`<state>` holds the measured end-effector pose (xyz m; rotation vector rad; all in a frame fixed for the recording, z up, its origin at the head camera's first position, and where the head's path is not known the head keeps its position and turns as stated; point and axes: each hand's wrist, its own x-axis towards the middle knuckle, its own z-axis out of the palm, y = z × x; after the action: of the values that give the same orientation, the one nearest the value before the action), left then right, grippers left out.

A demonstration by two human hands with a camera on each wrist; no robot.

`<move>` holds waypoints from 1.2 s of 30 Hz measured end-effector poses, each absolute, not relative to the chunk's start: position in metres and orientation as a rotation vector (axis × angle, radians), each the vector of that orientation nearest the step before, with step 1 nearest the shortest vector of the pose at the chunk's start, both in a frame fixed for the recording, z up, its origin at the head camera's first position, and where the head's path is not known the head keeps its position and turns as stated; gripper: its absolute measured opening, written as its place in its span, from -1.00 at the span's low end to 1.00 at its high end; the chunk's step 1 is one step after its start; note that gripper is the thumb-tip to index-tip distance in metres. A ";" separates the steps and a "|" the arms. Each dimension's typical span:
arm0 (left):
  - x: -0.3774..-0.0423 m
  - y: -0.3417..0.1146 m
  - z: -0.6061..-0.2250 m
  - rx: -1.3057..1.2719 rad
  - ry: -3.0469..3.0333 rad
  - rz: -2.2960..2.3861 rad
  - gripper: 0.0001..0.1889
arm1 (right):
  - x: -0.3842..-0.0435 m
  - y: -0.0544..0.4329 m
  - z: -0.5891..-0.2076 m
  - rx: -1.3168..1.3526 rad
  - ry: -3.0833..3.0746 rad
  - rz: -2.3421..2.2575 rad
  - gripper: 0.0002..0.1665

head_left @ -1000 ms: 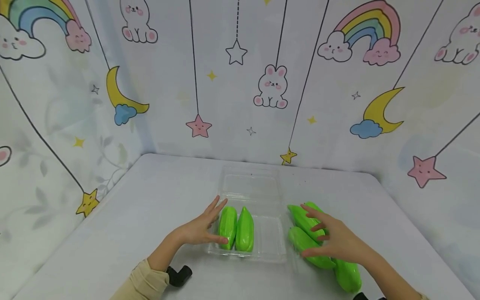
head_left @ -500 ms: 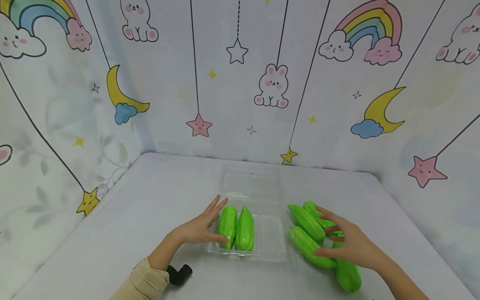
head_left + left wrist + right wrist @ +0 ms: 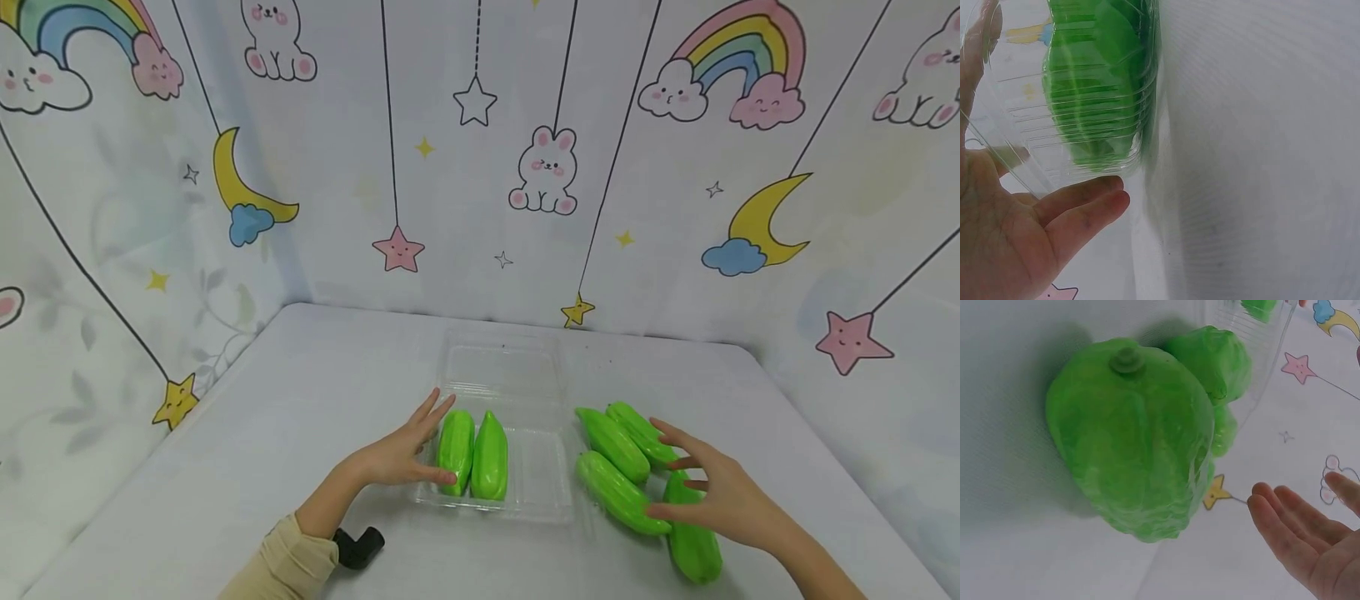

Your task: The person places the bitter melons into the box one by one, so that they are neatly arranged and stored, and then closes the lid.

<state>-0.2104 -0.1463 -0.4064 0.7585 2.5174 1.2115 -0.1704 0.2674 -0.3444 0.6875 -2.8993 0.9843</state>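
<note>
In the head view a clear plastic clamshell box (image 3: 536, 475) lies unlatched, its lid (image 3: 498, 371) folded back. Two glossy green gourds (image 3: 490, 458) lie side by side in the left part of its base. My left hand (image 3: 393, 454) is at the box's left side, fingers spread; the left wrist view shows fingertips (image 3: 1107, 187) against or very near the clear ribbed wall. Several more green gourds (image 3: 613, 446) lie in a loose group to the right of the box. Over this group's right side hovers my right hand (image 3: 720, 492), fingers apart, holding nothing; in the right wrist view it is clear of the nearest gourd (image 3: 1132, 437).
A white cloth covers the table (image 3: 337, 358). Patterned fabric walls (image 3: 330, 167) with rainbows, rabbits and stars stand behind and at both sides. A black curved piece (image 3: 360, 548) shows by my left wrist.
My right hand has moved right and slightly down, uncovering more of the loose gourds. The left hand, the box and the gourds stay in place.
</note>
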 end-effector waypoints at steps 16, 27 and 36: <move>-0.211 -0.147 -0.407 0.763 2.522 1.209 0.11 | -0.164 0.285 -0.351 0.562 -2.973 0.965 0.14; -0.211 -0.146 -0.406 0.757 2.521 1.208 0.11 | -0.162 0.293 -0.357 0.506 -3.002 0.958 0.15; -0.212 -0.147 -0.407 0.757 2.532 1.202 0.11 | -0.163 0.299 -0.365 0.489 -3.034 0.989 0.15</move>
<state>-0.2115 -0.1468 -0.4072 0.7573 2.5325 1.2018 -0.1632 0.2985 -0.3647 0.4890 -3.0340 0.9886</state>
